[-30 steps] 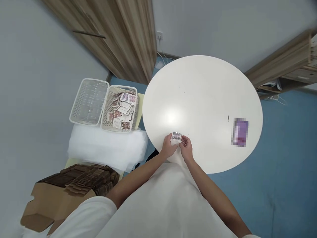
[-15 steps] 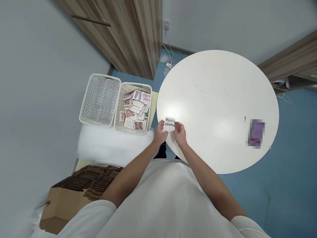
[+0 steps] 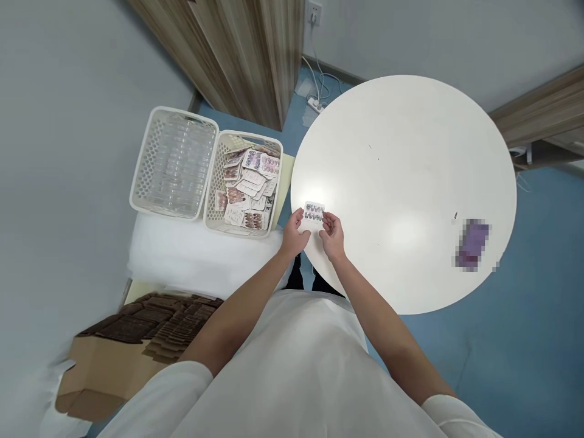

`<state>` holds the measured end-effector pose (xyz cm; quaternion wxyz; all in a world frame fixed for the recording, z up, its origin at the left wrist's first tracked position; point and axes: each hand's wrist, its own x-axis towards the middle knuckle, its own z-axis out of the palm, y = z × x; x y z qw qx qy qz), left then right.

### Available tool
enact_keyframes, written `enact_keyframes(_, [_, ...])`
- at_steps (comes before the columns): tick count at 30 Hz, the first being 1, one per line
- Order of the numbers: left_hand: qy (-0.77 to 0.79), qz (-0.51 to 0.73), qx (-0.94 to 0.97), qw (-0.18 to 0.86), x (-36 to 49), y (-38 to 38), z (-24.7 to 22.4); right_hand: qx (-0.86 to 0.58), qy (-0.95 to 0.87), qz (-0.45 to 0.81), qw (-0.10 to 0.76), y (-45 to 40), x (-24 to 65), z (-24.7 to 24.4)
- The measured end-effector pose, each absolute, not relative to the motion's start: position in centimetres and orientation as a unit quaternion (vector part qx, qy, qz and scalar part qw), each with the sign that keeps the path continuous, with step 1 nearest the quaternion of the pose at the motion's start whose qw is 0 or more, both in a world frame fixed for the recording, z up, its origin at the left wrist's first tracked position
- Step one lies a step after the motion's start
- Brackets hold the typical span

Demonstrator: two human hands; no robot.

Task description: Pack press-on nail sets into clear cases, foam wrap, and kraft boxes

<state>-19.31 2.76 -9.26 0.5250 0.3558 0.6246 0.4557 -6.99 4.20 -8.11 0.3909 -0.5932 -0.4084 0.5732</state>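
Note:
A small white card of press-on nails (image 3: 314,212), with two rows of dark, shiny nails, is held over the near left edge of the round white table (image 3: 410,152). My left hand (image 3: 295,235) grips the card's left edge with curled fingers. At the opposite edge, my right hand (image 3: 333,236) has its fingertips closed on the card. To the left, a white basket (image 3: 208,207) holds many similar nail cards (image 3: 255,182) in a loose heap, some face up and others showing printed backs.
Left of the card basket stands another white basket (image 3: 137,182) full of clear plastic cases (image 3: 180,164). Below, a cardboard box (image 3: 104,365) contains stacked brown flat pieces (image 3: 150,322). A pixelated purple object (image 3: 472,243) lies at the table's right. Cables (image 3: 322,85) run to a wall socket (image 3: 314,13).
The view has shifted slightly, moving the baskets and table in the picture. Both hands still hold the nail card, which faces the camera a little more squarely.

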Motion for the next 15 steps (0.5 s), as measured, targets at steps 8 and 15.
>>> enact_keyframes(8, [0.653,0.508,0.241,0.508,-19.1,2.2,-8.7,-0.577,-0.346,0.613,0.414,4.0,-4.9,-8.1])
enact_keyframes(15, [0.719,0.427,0.28,0.472,-17.6,-5.2,-6.7,-0.592,-0.393,0.618,0.334,0.1,0.4,-5.8])
